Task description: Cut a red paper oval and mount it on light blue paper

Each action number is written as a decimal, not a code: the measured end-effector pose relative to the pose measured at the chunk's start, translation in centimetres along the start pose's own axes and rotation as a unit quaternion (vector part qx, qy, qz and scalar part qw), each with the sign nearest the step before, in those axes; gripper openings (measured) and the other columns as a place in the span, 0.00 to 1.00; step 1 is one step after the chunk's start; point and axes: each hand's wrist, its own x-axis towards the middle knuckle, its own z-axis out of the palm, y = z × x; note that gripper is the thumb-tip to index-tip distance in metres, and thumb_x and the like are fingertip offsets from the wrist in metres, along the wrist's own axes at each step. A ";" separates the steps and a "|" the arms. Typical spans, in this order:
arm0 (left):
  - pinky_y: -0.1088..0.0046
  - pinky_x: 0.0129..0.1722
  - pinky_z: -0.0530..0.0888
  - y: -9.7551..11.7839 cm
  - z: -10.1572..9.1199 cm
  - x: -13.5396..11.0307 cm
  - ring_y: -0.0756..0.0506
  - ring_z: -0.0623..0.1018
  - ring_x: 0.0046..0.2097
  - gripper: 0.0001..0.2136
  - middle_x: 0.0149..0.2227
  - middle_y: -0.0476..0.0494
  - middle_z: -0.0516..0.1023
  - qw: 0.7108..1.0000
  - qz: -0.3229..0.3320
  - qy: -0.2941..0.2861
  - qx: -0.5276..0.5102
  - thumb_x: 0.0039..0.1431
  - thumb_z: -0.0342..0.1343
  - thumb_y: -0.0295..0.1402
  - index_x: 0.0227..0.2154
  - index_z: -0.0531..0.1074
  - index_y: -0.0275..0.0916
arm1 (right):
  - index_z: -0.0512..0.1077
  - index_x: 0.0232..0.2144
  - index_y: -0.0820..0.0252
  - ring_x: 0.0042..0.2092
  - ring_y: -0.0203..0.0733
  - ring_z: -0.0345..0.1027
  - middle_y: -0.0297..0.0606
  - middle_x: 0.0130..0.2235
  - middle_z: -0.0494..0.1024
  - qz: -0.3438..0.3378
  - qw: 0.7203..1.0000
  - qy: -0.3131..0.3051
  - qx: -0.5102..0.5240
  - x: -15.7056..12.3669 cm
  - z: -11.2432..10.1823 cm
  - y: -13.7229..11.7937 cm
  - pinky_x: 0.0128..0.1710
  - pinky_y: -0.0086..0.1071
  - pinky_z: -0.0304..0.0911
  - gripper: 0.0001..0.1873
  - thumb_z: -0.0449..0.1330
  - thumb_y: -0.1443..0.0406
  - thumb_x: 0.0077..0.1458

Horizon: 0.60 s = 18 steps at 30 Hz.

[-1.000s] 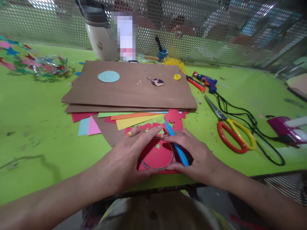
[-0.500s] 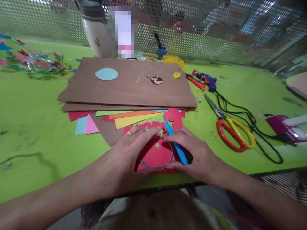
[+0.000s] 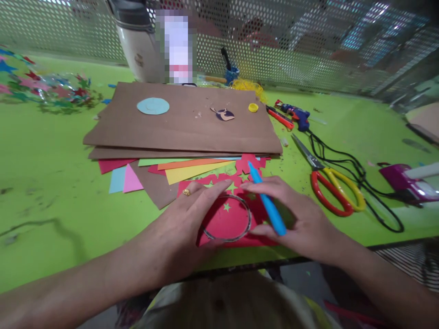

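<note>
At the near edge of the counter [image 3: 51,183] a ring [image 3: 226,239] lies on a sheet of paper [image 3: 222,223]. The left hand [image 3: 185,224] rests on the ring's left side. The right hand [image 3: 291,219] is just to its right, with a pen [image 3: 267,205] across its fingers [image 3: 260,185]. Behind them, loose sheets [image 3: 185,171] stick out from under a stack of boards [image 3: 185,132], which carries a disc [image 3: 152,106] on its left and a cap [image 3: 253,107] on its right. Scissors [image 3: 325,178] lie right of the hands, with a glue gun [image 3: 297,114] behind them. Cut stars [image 3: 44,91] are heaped far left.

Lime-green table [image 3: 51,151]; perforated metal screen [image 3: 308,55] along far edge; bright bluish light glinting through, upper right.
</note>
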 end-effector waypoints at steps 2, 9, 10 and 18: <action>0.60 0.56 0.67 0.1 0.0 -0.1 0.40 0.68 0.57 0.40 0.57 0.41 0.70 1.000 -0.012 -0.004 -0.003 0.56 0.60 0.37 0.66 0.43 0.47 | 0.68 0.54 0.55 0.49 0.42 0.71 0.39 0.47 0.76 0.009 0.998 0.048 0.032 -0.6 -1.1 -0.5 0.49 0.36 0.68 0.21 0.62 0.68 0.58; 0.59 0.56 0.68 0.0 -0.1 0.1 0.40 0.69 0.57 0.40 0.57 0.43 0.71 1.000 -0.021 -0.007 0.003 0.56 0.60 0.37 0.66 0.41 0.50 | 0.74 0.48 0.56 0.42 0.38 0.75 0.34 0.41 0.82 -0.032 0.996 0.081 0.010 -1.2 -0.7 -2.4 0.49 0.30 0.68 0.14 0.59 0.70 0.59; 0.59 0.56 0.68 0.0 -0.1 0.1 0.40 0.69 0.58 0.41 0.58 0.43 0.71 1.000 -0.023 -0.013 0.003 0.55 0.60 0.38 0.66 0.41 0.50 | 0.74 0.47 0.57 0.42 0.38 0.75 0.35 0.41 0.82 -0.045 0.996 0.078 -0.008 -0.9 -0.1 -2.5 0.49 0.30 0.68 0.14 0.60 0.71 0.58; 0.55 0.56 0.68 -0.1 -0.1 -0.1 0.38 0.66 0.60 0.44 0.59 0.43 0.69 0.999 -0.038 -0.028 0.015 0.52 0.61 0.35 0.66 0.39 0.52 | 0.74 0.40 0.64 0.35 0.34 0.72 0.37 0.36 0.80 -0.091 0.994 0.064 0.005 1.3 2.5 -2.0 0.40 0.26 0.68 0.09 0.59 0.73 0.55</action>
